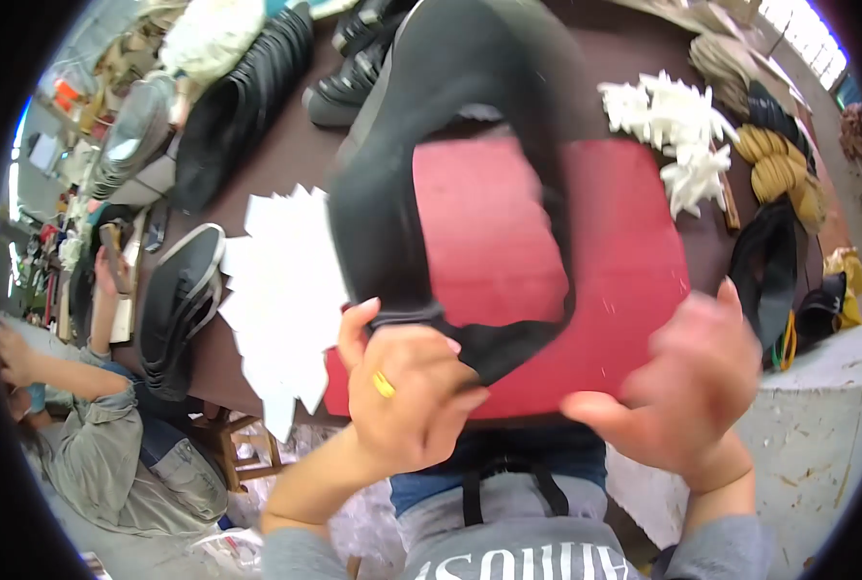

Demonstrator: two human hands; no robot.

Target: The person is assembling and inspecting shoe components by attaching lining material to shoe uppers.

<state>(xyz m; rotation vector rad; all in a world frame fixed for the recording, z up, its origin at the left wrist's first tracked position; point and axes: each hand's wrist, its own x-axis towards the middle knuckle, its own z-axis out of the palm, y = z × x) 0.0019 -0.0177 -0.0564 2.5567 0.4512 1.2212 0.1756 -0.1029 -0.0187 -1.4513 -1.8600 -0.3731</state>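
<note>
A loop-shaped black shoe upper (378, 232), smooth and matte with a ragged inner edge, blurs at its far end above a red work mat (634, 280). The worker's left hand (407, 396), a yellow ring (383, 385) on one finger, pinches its near edge between thumb and fingers; the right hand (697, 382) is apart from it, beside the mat's right side, thumb wide of blurred fingers. On the dark brown table (267, 155), white sawtooth-edged pieces (286, 290) lie left of the mat, a white heap (673, 130) beyond its right corner, and nested black pieces (247, 106) at far left. Across the room's left side, a seated co-worker (112, 474) bends near a wooden stool (233, 449).
</note>
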